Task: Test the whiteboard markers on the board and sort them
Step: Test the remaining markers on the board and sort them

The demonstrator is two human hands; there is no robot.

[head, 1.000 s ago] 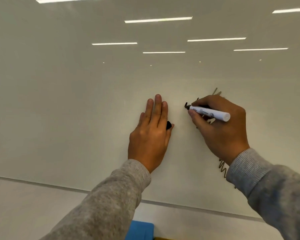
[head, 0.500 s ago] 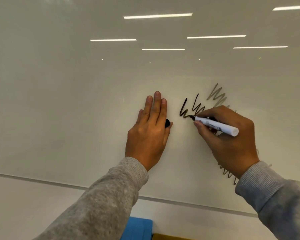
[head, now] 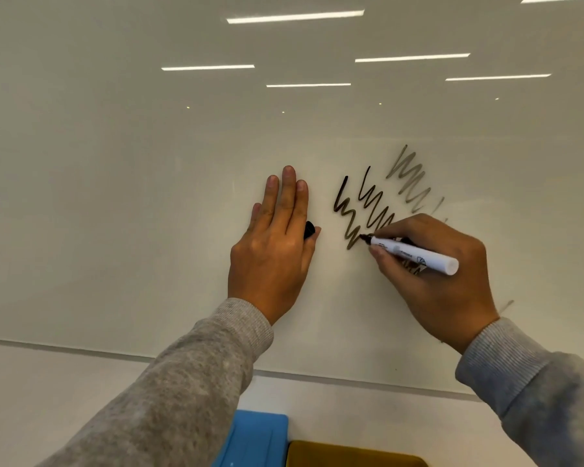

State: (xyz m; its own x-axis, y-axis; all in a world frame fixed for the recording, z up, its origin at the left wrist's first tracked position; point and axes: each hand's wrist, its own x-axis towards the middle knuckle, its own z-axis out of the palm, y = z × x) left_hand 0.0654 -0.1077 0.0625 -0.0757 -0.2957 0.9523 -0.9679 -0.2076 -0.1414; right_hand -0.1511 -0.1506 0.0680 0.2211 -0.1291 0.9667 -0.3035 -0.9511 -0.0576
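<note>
i watch the right hand (head: 442,274) at centre right of the frame, fingers pinched round the white-barrelled black whiteboard marker (head: 415,255), its tip touching the glossy white whiteboard (head: 115,197). half a second ago the dark black zigzag (head: 348,217) was only a short stroke left of the tip; now it runs further down and right, ending at the nib. a second ago it was not there at all. the ink comes out dense and even, much darker than the faded grey scribble (head: 408,178) above and to the right, so i judge this marker a working one.

the left hand (head: 273,251) lies flat on the board at centre frame, fingers straight and together, with the small black marker cap (head: 309,229) tucked by the thumb. it has kept that place through all three moments.

at the bottom edge i see the rims of a blue plastic tray (head: 260,436) and a mustard-yellow tray (head: 351,455), touching side by side. i suppose these are the sorting bins. which one takes the good markers i cannot tell. capping comes next, i think, then the drop.
</note>
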